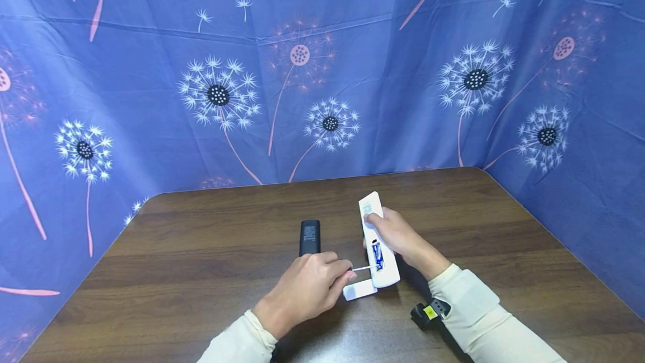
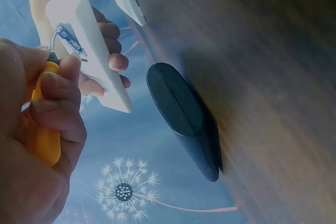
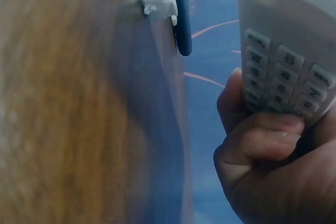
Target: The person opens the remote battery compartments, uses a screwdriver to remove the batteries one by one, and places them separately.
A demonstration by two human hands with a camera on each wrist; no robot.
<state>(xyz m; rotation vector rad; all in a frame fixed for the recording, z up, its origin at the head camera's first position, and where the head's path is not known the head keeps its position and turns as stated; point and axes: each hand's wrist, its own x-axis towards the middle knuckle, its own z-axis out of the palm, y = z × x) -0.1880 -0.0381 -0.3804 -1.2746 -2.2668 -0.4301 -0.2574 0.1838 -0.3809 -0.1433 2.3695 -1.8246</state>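
Note:
My left hand (image 1: 304,284) grips a screwdriver by its yellow handle (image 2: 44,135). Its thin metal shaft (image 1: 363,268) reaches into the battery bay of a white remote control (image 1: 387,276), with the tip at a blue battery (image 1: 378,254). How many batteries sit there I cannot tell. My right hand (image 1: 403,237) holds the remote tilted above the table, back side toward me, thumb on the back. In the right wrist view, fingers (image 3: 268,135) curl over its keypad side. A white battery cover (image 1: 360,290) lies on the table just below the remote.
A black slab-shaped device (image 1: 309,237) with a printed label lies on the brown wooden table (image 1: 201,251), beyond my left hand. Blue dandelion-print cloth (image 1: 383,71) hangs along the table's back and right side. A black strap-on device (image 1: 428,313) sits at my right wrist.

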